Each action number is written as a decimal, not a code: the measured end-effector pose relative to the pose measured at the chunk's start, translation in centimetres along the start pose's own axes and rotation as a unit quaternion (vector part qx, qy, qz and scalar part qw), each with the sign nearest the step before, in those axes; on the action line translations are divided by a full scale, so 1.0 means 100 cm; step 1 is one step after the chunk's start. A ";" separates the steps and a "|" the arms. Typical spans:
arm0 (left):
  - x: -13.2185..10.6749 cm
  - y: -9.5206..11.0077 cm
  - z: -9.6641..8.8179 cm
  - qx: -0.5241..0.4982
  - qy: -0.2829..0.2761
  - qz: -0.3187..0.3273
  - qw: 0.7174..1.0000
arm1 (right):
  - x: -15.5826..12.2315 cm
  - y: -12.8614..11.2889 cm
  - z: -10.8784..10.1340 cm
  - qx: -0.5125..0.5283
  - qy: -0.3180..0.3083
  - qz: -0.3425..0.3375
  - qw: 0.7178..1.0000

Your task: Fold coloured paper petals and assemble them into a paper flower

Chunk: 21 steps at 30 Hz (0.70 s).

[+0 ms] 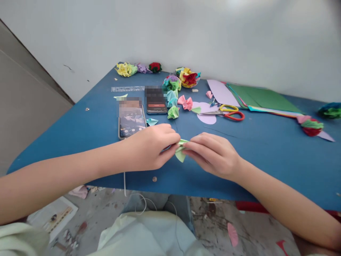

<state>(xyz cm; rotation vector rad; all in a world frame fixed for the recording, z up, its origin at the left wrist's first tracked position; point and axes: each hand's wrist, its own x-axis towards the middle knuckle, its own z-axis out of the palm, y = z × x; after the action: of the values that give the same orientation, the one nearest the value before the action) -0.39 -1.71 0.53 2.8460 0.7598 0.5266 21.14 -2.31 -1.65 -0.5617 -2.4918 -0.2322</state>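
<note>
Both hands meet over the front part of the blue table, pinching one small folded piece of light green paper [181, 156]. My left hand [157, 145] grips its left side, fingers curled and closed. From the other side, my right hand [213, 153] holds it between thumb and fingertips. Part of the paper hangs below the fingertips; the rest is hidden by them. Just beyond the hands lie a crumpled green paper piece [173, 112], a pink paper piece [185, 102] and a folded light blue piece [152, 122].
Two phones, one cabled [131, 121] and one dark [156, 101], lie behind my left hand. Scissors [234, 115] rest on a lilac paper shape [207, 118]. Coloured sheets [266, 97], paper flowers [189, 77] and a clear ruler [128, 89] lie toward the wall.
</note>
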 end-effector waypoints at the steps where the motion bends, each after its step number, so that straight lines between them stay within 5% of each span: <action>1: 0.000 -0.001 -0.002 -0.020 0.003 -0.015 1.000 | 0.001 0.002 -0.001 -0.028 0.006 -0.029 0.999; 7: -0.002 -0.001 -0.005 -0.081 -0.003 -0.047 0.996 | 0.005 -0.001 -0.012 -0.214 -0.024 -0.181 0.960; 11: -0.002 -0.002 -0.002 -0.057 0.010 -0.036 0.998 | 0.004 -0.004 -0.012 -0.258 -0.009 -0.203 0.944; 15: -0.003 -0.009 0.000 0.103 0.029 0.054 0.993 | 0.004 0.001 -0.006 -0.163 0.014 -0.096 0.982; 21: -0.003 -0.015 -0.006 0.330 0.070 0.219 0.916 | 0.004 0.002 0.001 -0.001 0.013 0.072 0.997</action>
<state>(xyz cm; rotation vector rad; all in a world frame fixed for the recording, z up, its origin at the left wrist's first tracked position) -1.55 -0.56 0.60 3.6837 0.3436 0.6281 20.90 -2.01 -1.48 -0.7302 -2.4129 -0.1864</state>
